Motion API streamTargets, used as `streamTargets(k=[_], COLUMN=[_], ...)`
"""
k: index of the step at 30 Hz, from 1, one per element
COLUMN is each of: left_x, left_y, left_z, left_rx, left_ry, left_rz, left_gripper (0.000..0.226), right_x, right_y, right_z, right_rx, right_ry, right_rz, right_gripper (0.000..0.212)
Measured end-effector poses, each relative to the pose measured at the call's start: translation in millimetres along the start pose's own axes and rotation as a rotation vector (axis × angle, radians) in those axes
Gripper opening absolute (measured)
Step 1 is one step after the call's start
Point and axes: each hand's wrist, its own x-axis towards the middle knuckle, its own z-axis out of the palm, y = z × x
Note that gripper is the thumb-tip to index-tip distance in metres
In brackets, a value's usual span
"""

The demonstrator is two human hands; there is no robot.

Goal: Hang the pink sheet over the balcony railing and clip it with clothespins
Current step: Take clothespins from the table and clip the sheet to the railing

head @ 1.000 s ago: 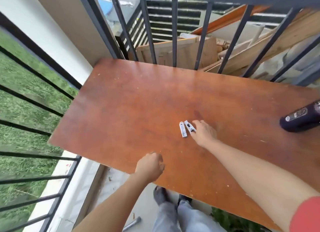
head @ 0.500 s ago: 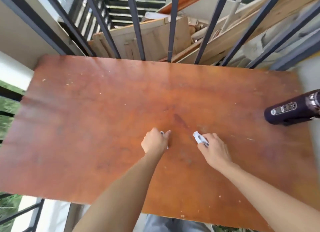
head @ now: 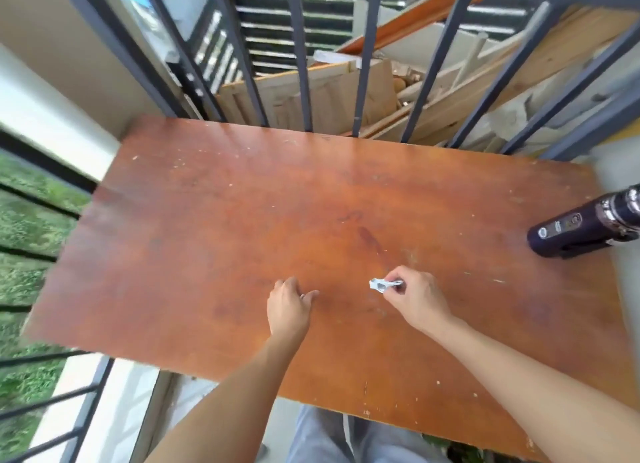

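My right hand [head: 417,303] pinches a small white clothespin [head: 382,285] just above the brown wooden tabletop [head: 225,203]. To its left, my left hand [head: 290,307] hovers over the table with fingers curled inward; only a pale sliver of a second clothespin shows at its fingertips. The dark metal balcony railing [head: 363,68] runs along the far edge of the table and down the left side. No pink sheet is in view.
A dark purple flask-like bottle [head: 581,229] lies on its side at the table's right edge. Stacked wooden boards [head: 329,99] sit beyond the railing. Grass [head: 24,237] lies below on the left. My legs show under the near table edge.
Two clothespins lay together on the table; each hand has picked one up and the hands have moved apart. The camera view has shifted.
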Motion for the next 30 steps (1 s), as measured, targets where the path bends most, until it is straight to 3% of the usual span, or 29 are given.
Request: streamTargets(k=[7, 14, 17, 21, 24, 28, 30], left_x=[-107, -258, -335, -442, -528, -648, -699], left_y=[-94, -217, -268, -325, -369, -423, -441], left_z=[-58, -80, -75, -59, -42, -21, -11], left_rx=[-0.199, -0.180, -0.233, -0.297, -0.365, -0.512, -0.539], left_ry=[0.280, 0.470, 0.523, 0.566, 0.586, 0.643, 0.681], left_rz=[-0.224, -0.575, -0.745, -0.884, -0.973, -1.154, -1.242], left_gripper=[0.037, 0.023, 0.004, 0.016, 0.026, 0.037, 0.044], right_x=[-30, -121, -188, -298, -392, -530, -589], right_y=[-82, -190, -222, -252, -262, -265, -266], right_z=[45, 112, 148, 194, 232, 278, 296], right_rx=[-0.090, -0.217, -0.334, -0.443, -0.429, -0.442, -0.493], right_ry=[-0.242, -0.503, -0.606, -0.713, -0.819, -1.006, -1.018], right_rz=[-0.360, -0.778, -0.956, -1.105, -1.152, -1.345, -1.483], right_gripper=[0.009, 0.010, 0.018, 0.027, 0.017, 0.022, 0.026])
